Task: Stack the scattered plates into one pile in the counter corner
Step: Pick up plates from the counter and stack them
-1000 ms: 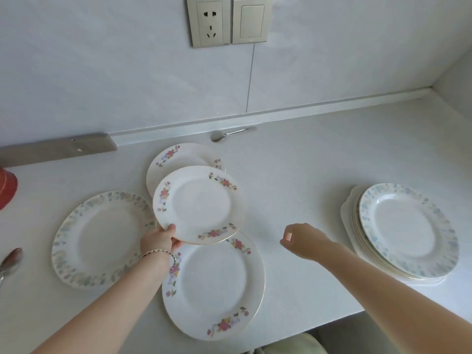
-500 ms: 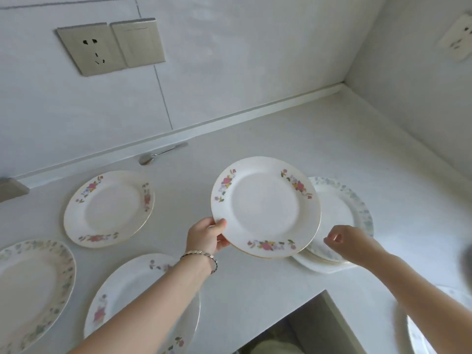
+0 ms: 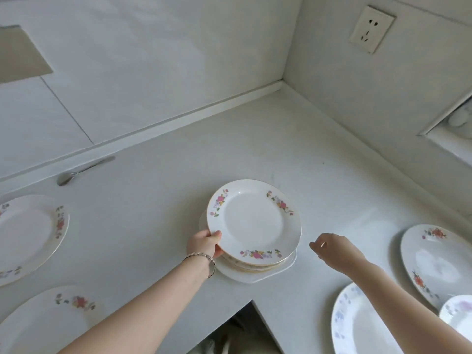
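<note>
My left hand (image 3: 204,245) grips the near-left rim of a white plate with pink flowers (image 3: 254,222). That plate lies over the pile of plates (image 3: 258,273) on the counter near the corner; I cannot tell if it rests fully on the pile. My right hand (image 3: 332,249) hovers just right of the pile, fingers loosely curled, holding nothing. Other flowered plates lie apart: one at the far left (image 3: 28,236), one at the bottom left (image 3: 48,325), one with red flowers at the right (image 3: 439,264), a blue-patterned one (image 3: 357,325) and a small one (image 3: 459,315) at the bottom right.
A metal spoon (image 3: 81,171) lies by the back wall at the left. The white counter (image 3: 229,154) runs into a corner with walls behind and to the right. A wall socket (image 3: 371,29) sits high on the right wall. The counter's inner edge (image 3: 251,301) drops away below the pile.
My left hand has carried the flowered plate from the scattered plates at the left over to the pile and lowered it onto it. My right hand has drawn back to the pile's right.
</note>
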### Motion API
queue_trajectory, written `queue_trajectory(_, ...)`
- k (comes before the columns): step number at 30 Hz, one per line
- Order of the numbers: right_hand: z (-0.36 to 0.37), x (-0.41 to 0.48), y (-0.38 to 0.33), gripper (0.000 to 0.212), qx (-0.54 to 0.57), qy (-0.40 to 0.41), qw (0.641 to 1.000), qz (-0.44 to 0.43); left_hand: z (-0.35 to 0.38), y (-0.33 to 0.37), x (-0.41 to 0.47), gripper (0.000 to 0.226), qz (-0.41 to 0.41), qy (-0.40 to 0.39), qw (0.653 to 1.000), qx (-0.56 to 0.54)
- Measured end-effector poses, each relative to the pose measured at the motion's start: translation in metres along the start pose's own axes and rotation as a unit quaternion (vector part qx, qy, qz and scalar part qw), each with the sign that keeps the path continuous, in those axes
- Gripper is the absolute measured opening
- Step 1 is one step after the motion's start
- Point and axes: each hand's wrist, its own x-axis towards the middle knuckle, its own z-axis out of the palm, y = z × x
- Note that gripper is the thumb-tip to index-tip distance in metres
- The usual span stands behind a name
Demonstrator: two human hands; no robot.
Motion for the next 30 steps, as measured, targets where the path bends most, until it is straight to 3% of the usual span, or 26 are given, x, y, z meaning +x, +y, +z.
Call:
queue_trajectory(5,0.002,0.009,0.006,0.017,-0.005,-0.008,1.0,-0.008,-0.007,-0.003,0.016,0.024,0.001,0.051,0.99,0.128)
queue_trajectory(8,0.007,0.01,0.006,0.016,-0.001,-0.014,1.0,-0.012,-0.01,0.002,0.018,0.019,0.005,0.039,0.967,0.253)
queue_trajectory(11,0.013,0.01,0.005,0.016,0.001,-0.022,1.0,-0.02,-0.009,0.01,0.012,0.023,0.009,0.016,0.91,0.414)
queue_trajectory(14,0.014,0.01,0.007,0.016,-0.004,-0.022,1.0,-0.02,-0.004,0.012,0.009,0.028,0.063,0.033,0.818,0.571)
queue_trajectory(15,0.012,0.009,0.007,0.015,-0.005,-0.02,1.0,-0.018,-0.002,0.012,0.009,0.029,0.081,0.042,0.804,0.587)
queue_trajectory(18,0.008,0.008,0.007,0.015,-0.011,-0.009,1.0,-0.016,0.007,0.004,0.014,0.063,0.098,0.052,0.826,0.553)
queue_trajectory(22,-0.001,0.004,-0.001,0.02,-0.018,0.022,0.999,-0.018,0.01,-0.007,0.016,0.081,0.099,0.055,0.817,0.566)
queue_trajectory(27,-0.017,-0.012,-0.042,0.023,0.013,0.081,0.992,-0.096,-0.009,0.0,0.014,0.07,0.108,0.019,0.798,0.593)
queue_trajectory(30,-0.014,-0.024,-0.09,0.023,-0.004,0.059,0.982,-0.182,-0.039,0.009,0.013,0.055,0.099,0.049,0.804,0.585)
